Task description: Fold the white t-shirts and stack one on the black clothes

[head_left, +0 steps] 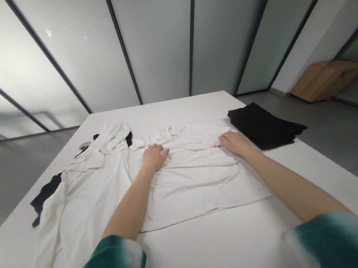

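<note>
A white T-shirt [194,194] lies spread on the table, its round collar at the far end and its hem towards me. Crosswise wrinkles and folds run over its middle. My left hand [154,157] rests palm down on the shirt's left side, thumb apart from the fingers. On the opposite side, my right hand [234,142] touches the shirt near its right edge, fingers stretched inward over the cloth. Its thumb is mostly hidden. No cloth shows pinched in either hand. Left of the shirt lies a white long-sleeved hooded garment [88,200], close beside my left forearm.
Black folded cloth [263,126] is stacked at the table's right edge. More black cloth [46,195] sticks out from beneath the hooded garment. A small round object [84,145] sits at the far left of the white table [215,253]. Frosted panels and a wooden cabinet [324,80] stand beyond.
</note>
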`<state>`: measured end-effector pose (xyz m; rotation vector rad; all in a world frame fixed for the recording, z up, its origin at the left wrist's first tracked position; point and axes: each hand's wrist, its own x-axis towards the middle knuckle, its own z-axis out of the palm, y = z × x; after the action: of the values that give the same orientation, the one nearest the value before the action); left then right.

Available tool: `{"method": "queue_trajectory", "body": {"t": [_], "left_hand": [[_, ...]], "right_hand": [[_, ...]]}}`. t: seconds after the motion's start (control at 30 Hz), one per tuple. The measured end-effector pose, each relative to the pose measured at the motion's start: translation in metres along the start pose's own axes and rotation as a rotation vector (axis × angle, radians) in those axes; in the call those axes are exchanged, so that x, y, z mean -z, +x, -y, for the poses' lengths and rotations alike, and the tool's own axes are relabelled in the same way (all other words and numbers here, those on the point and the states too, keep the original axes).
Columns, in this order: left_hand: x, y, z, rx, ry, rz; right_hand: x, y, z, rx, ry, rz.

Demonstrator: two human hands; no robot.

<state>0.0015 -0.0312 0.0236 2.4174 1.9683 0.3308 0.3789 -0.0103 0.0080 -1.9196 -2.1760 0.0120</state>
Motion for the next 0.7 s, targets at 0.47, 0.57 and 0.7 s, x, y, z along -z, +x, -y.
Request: {"method": "queue_trajectory", "body": {"t": [0.47,0.57,0.7], "left_hand": [[-0.015,0.002,0.006,0.103,0.065,0.083],[-0.015,0.002,0.007,0.103,0.066,0.082],[-0.015,0.003,0.007,0.098,0.060,0.087]], "right_hand": [[-0.026,0.040,0.006,-0.353,0.116,-0.286],[-0.025,0.042,0.001,-0.486,0.096,-0.213],[-0.020,0.054,-0.002,-0.511,0.195,-0.175]]}}
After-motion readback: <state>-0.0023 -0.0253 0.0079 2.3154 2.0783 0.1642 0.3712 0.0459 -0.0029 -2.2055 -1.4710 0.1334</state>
